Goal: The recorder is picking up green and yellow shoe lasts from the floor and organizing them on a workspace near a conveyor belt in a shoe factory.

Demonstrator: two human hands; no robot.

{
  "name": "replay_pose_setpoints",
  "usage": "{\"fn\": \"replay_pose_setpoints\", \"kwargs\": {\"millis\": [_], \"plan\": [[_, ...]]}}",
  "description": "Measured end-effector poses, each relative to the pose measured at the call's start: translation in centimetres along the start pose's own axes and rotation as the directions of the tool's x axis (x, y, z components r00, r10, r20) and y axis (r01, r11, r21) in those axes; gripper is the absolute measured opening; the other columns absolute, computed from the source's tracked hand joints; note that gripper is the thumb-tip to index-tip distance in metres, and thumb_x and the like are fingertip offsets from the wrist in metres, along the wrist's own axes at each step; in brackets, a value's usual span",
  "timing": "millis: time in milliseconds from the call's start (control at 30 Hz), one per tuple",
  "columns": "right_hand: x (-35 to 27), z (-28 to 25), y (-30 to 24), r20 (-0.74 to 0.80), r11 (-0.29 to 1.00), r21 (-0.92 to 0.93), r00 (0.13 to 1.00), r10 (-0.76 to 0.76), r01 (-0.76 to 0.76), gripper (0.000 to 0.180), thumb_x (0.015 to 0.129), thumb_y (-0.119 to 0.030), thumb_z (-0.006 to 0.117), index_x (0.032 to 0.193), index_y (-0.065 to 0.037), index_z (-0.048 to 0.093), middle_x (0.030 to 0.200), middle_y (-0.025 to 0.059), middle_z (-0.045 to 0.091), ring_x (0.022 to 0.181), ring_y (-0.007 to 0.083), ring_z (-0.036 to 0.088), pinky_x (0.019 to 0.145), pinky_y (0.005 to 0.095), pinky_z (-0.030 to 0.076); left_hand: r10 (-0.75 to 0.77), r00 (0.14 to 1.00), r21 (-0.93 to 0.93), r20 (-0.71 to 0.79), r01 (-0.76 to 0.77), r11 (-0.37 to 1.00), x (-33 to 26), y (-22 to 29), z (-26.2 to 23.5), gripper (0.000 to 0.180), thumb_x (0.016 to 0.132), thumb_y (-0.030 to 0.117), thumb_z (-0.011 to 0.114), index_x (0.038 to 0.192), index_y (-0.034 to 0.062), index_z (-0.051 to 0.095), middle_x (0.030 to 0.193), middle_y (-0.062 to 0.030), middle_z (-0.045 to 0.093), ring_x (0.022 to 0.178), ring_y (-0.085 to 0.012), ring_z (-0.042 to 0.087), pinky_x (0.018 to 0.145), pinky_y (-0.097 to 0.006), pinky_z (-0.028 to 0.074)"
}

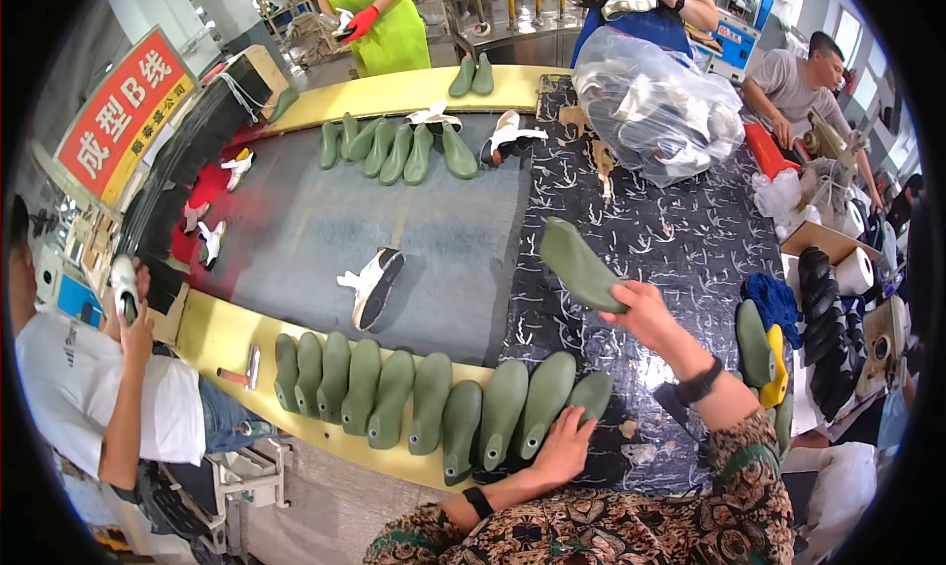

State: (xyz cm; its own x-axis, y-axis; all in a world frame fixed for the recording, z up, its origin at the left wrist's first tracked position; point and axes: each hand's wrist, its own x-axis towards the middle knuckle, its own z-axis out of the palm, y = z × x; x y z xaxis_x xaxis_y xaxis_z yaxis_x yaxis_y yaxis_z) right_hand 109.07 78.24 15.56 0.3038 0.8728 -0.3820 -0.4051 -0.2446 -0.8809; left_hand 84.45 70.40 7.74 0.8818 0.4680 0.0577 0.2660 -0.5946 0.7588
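Note:
My right hand (642,314) grips a green shoe last (579,266) by one end and holds it above the dark, scuffed tabletop. At the near edge, my left hand (565,449) has its fingers on the lower end of another green shoe last (592,395), the rightmost of a row. The row's other green lasts (390,398) lie side by side along the yellow edge board, several of them with a small hole at the near end. A white shoe upper with a dark sole (375,289) lies on the grey belt.
More green lasts (396,153) line the belt's far side, beside white uppers (507,136). A hammer (243,368) lies on the yellow board at left. A clear plastic bag (658,107) fills the far right. Co-workers stand around, one in a green apron (379,28).

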Motion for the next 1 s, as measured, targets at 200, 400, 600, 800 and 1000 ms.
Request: {"fn": "replay_pose_setpoints", "kwargs": {"millis": [200, 400, 600, 800, 1000], "plan": [[11.1, 9.7, 4.6, -0.253, 0.957, 0.286, 0.959, 0.125, -0.05, 0.029, 0.089, -0.006, 0.05, 0.109, 0.015, 0.044, 0.107, 0.0185, 0.051, 0.093, 0.0273, 0.057, 0.076, 0.0378, 0.057, 0.03, 0.997, -0.068, -0.076, -0.035, 0.997, 0.0, -0.8, 1.0, 0.046, 0.074, 0.0, 0.054, 0.119, -0.0014, 0.045, 0.121, -0.0262, 0.035, 0.115, -0.0462, 0.036, 0.093, -0.051, 0.037], [29.1, 12.5, 9.0, -0.281, 0.94, 0.306, 0.958, -0.06, 0.149, 0.035, 0.088, -0.015, 0.052, 0.116, 0.003, 0.043, 0.106, 0.0145, 0.053, 0.097, 0.0282, 0.057, 0.07, 0.0385, 0.054, 0.19, 0.967, 0.135, -0.167, -0.169, 0.976, -1.0, -4.0, 5.5, 0.049, 0.082, 0.01, 0.057, 0.128, 0.0102, 0.04, 0.127, -0.0217, 0.035, 0.118, -0.0395, 0.04, 0.093, -0.047, 0.042], [35.7, 5.8, 9.3, 0.522, 0.51, -0.662, 0.826, -0.211, 0.549, 0.033, 0.084, -0.005, 0.058, 0.111, 0.01, 0.045, 0.092, 0.0179, 0.06, 0.081, 0.025, 0.063, 0.075, 0.0348, 0.054, 0.525, 0.827, 0.534, -0.202, -0.357, 0.767, 0.9, -4.5, 3.1, 0.053, 0.086, 0.035, 0.054, 0.132, 0.017, 0.034, 0.12, -0.0166, 0.047, 0.11, -0.0267, 0.052, 0.085, -0.04, 0.047], [13.9, 6.3, 5.6, 0.436, 0.839, -0.543, 0.845, 0.309, -0.026, 0.023, 0.089, -0.014, 0.05, 0.1, 0.006, 0.055, 0.087, 0.0134, 0.063, 0.076, 0.0214, 0.063, 0.064, 0.0309, 0.053, -0.528, 0.822, -0.411, 0.212, 0.566, 0.715, 2.0, -1.2, 2.0, 0.044, 0.082, 0.022, 0.059, 0.117, -0.0022, 0.049, 0.126, -0.0304, 0.041, 0.119, -0.044, 0.037, 0.1, -0.046, 0.03], [-2.9, -13.8, -1.0, 0.007, 0.157, -0.986, 0.953, -0.302, 0.057, 0.029, 0.077, -0.026, 0.057, 0.099, -0.007, 0.063, 0.094, 0.0149, 0.063, 0.089, 0.034, 0.06, 0.077, 0.0417, 0.048, 0.025, 0.996, -0.058, 0.091, -0.02, 0.998, 1.3, -0.1, 0.4, 0.038, 0.074, 0.002, 0.057, 0.111, 0.0025, 0.055, 0.126, -0.0263, 0.034, 0.118, -0.0458, 0.034, 0.099, -0.051, 0.03]]}}
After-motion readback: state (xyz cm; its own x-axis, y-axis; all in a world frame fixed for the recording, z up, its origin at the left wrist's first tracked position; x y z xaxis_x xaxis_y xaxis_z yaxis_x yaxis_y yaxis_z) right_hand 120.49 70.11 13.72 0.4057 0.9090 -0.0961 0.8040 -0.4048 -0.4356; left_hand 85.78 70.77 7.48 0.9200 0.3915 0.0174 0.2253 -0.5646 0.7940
